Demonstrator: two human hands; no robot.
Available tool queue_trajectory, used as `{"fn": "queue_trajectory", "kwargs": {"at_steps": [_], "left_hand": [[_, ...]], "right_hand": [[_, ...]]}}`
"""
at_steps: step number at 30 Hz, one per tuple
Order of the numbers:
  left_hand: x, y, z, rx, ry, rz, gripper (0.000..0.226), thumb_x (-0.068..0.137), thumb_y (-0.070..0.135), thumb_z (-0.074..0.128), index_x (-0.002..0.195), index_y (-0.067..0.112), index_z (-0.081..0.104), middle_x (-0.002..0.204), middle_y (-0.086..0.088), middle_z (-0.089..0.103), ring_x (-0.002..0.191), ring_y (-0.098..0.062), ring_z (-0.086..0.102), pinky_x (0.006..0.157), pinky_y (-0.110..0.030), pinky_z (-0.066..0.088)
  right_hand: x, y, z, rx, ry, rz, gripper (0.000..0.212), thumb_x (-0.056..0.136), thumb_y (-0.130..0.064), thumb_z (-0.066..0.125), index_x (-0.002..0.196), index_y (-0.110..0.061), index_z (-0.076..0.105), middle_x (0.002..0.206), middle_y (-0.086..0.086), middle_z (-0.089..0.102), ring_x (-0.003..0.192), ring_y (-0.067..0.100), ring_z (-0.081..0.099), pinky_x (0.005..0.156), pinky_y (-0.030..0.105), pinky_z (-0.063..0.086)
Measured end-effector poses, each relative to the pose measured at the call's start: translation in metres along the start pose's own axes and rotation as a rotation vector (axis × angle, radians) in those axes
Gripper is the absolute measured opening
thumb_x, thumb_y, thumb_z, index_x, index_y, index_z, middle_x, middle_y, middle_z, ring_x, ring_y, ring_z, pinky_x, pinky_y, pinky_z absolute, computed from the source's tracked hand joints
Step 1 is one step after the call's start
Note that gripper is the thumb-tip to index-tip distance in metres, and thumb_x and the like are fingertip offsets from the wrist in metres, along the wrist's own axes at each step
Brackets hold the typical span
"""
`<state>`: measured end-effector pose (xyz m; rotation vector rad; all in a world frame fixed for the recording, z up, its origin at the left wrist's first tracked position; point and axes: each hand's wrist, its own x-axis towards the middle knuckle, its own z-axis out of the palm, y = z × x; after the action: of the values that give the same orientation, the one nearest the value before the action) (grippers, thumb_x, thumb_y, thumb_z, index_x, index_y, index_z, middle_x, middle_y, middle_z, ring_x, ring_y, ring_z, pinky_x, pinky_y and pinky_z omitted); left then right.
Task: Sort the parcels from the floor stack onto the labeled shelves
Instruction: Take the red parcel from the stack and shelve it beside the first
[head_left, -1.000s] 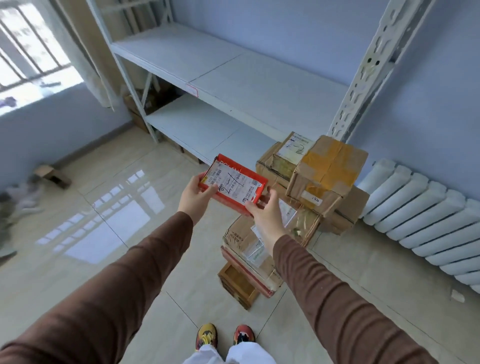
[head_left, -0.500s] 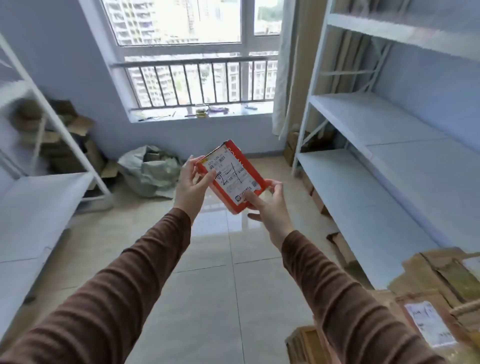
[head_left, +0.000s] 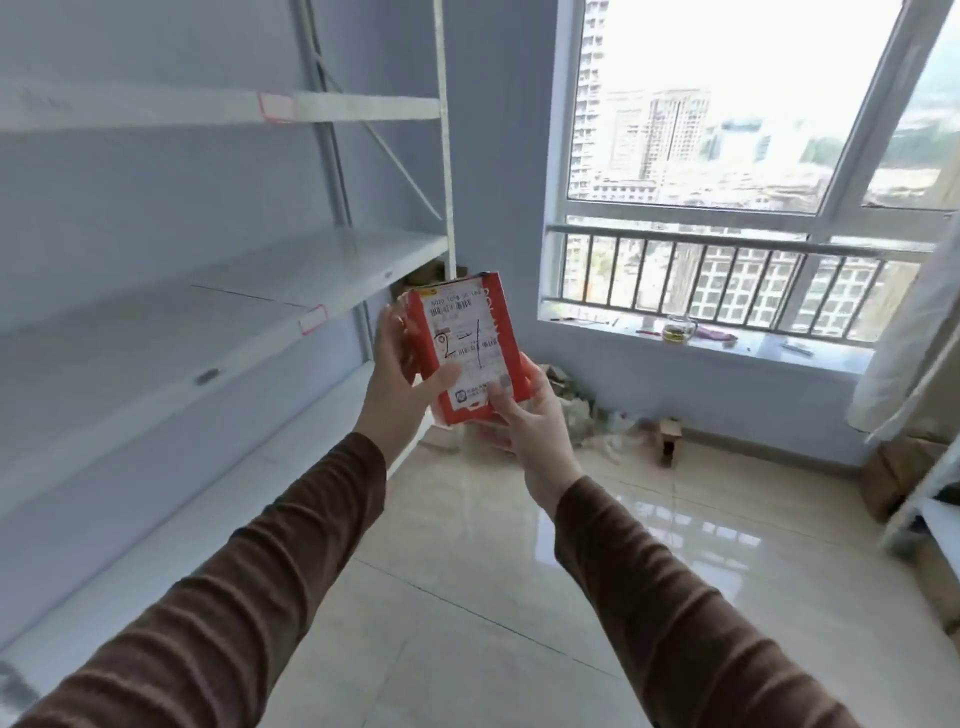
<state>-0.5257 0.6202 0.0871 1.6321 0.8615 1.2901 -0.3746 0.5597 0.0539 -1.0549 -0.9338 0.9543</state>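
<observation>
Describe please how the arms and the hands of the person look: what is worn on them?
Both arms wear long, close-fitting brown sleeves of a soft, finely ribbed fabric: the left sleeve and the right sleeve each end at the wrist. The left hand and the right hand are bare: no gloves, and no ring, watch or bracelet can be seen.

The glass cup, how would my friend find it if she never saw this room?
Look at the big window with railing bars. Below it runs a long sill. The glass cup stands on it, near the middle; it is clear with yellowish liquid inside, while the things around it lie flat.
</observation>
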Motion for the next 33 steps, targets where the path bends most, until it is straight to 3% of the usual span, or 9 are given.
{"fn": "queue_trajectory", "kwargs": {"at_steps": [4, 9, 13, 17, 22, 25, 28, 29, 33], "left_hand": [[0.024, 0.000, -0.065, 0.062, 0.106, 0.031, 0.068, 0.092, 0.021, 0.073, 0.144, 0.034, 0.031, 0.141, 0.016, 0.052, 0.130, -0.008, 0.053, 0.105, -0.029, 0.050], [0.068, 0.013, -0.134, 0.219, 0.242, 0.114, 0.062, 0.094, 0.027, 0.069, 0.145, 0.036, 0.035, 0.140, 0.015, 0.052, 0.130, -0.004, 0.050, 0.098, -0.014, 0.048], [0.113, 0.034, -0.186, 0.332, 0.354, 0.177, 0.063, 0.093, 0.028, 0.070, 0.147, 0.032, 0.037, 0.139, 0.011, 0.054, 0.130, -0.008, 0.051, 0.107, -0.036, 0.050], [0.153, 0.066, -0.228, 0.471, 0.456, 0.231, 0.061, 0.093, 0.032, 0.070, 0.146, 0.033, 0.039, 0.138, 0.007, 0.053, 0.129, -0.008, 0.050, 0.108, -0.036, 0.049], [0.201, 0.108, -0.280, 0.616, 0.533, 0.286, 0.066, 0.091, 0.035, 0.071, 0.149, 0.034, 0.040, 0.136, 0.005, 0.051, 0.127, -0.007, 0.051, 0.110, -0.034, 0.046], [0.232, 0.135, -0.312, 0.732, 0.531, 0.319, 0.072, 0.090, 0.034, 0.073, 0.153, 0.030, 0.038, 0.136, 0.001, 0.053, 0.126, -0.008, 0.053, 0.106, -0.024, 0.046], [0.258, 0.159, -0.342, 0.817, 0.533, 0.308, 0.071, 0.092, 0.031, 0.072, 0.153, 0.027, 0.036, 0.136, 0.007, 0.052, 0.119, -0.002, 0.051, 0.088, 0.004, 0.037], [0.266, 0.165, -0.351, 0.824, 0.532, 0.297, 0.071, 0.092, 0.031, 0.071, 0.153, 0.026, 0.036, 0.131, 0.010, 0.052, 0.116, -0.002, 0.052, 0.085, 0.004, 0.038], [0.295, 0.177, -0.390, 0.891, 0.511, 0.256, 0.072, 0.090, 0.034, 0.074, 0.152, 0.026, 0.038, 0.128, 0.009, 0.060, 0.115, -0.008, 0.059, 0.100, -0.023, 0.047]], "right_hand": [[0.052, -0.003, 0.077, -0.004, -0.105, -0.050, 0.055, 0.100, -0.028, 0.064, 0.149, -0.030, 0.039, 0.130, 0.006, 0.065, 0.102, 0.024, 0.075, 0.080, 0.045, 0.064], [0.115, -0.018, 0.159, 0.000, -0.253, -0.125, 0.048, 0.102, -0.031, 0.059, 0.145, -0.036, 0.039, 0.126, -0.002, 0.067, 0.102, 0.015, 0.074, 0.075, 0.034, 0.063], [0.169, -0.035, 0.212, -0.028, -0.386, -0.223, 0.041, 0.104, -0.042, 0.052, 0.144, -0.041, 0.045, 0.126, -0.011, 0.066, 0.103, 0.009, 0.072, 0.081, 0.037, 0.063], [0.222, -0.062, 0.264, -0.023, -0.494, -0.306, 0.039, 0.106, -0.040, 0.049, 0.144, -0.035, 0.051, 0.122, -0.014, 0.069, 0.102, -0.008, 0.066, 0.076, 0.013, 0.052], [0.279, -0.095, 0.329, 0.011, -0.542, -0.420, 0.035, 0.107, -0.040, 0.044, 0.138, -0.033, 0.059, 0.124, -0.005, 0.068, 0.114, 0.005, 0.065, 0.095, 0.023, 0.052], [0.313, -0.114, 0.372, 0.007, -0.551, -0.488, 0.034, 0.108, -0.040, 0.042, 0.132, -0.031, 0.063, 0.125, 0.001, 0.066, 0.116, 0.014, 0.064, 0.100, 0.033, 0.054], [0.337, -0.131, 0.407, -0.014, -0.548, -0.558, 0.031, 0.108, -0.032, 0.044, 0.128, -0.023, 0.065, 0.117, -0.002, 0.070, 0.109, 0.011, 0.067, 0.095, 0.028, 0.056], [0.344, -0.136, 0.417, -0.014, -0.554, -0.573, 0.029, 0.109, -0.027, 0.044, 0.127, -0.020, 0.065, 0.114, -0.004, 0.072, 0.106, 0.008, 0.068, 0.091, 0.023, 0.056], [0.369, -0.145, 0.450, -0.072, -0.573, -0.592, 0.029, 0.107, -0.022, 0.048, 0.133, -0.017, 0.061, 0.114, -0.008, 0.071, 0.103, 0.004, 0.068, 0.081, 0.017, 0.053]]}}
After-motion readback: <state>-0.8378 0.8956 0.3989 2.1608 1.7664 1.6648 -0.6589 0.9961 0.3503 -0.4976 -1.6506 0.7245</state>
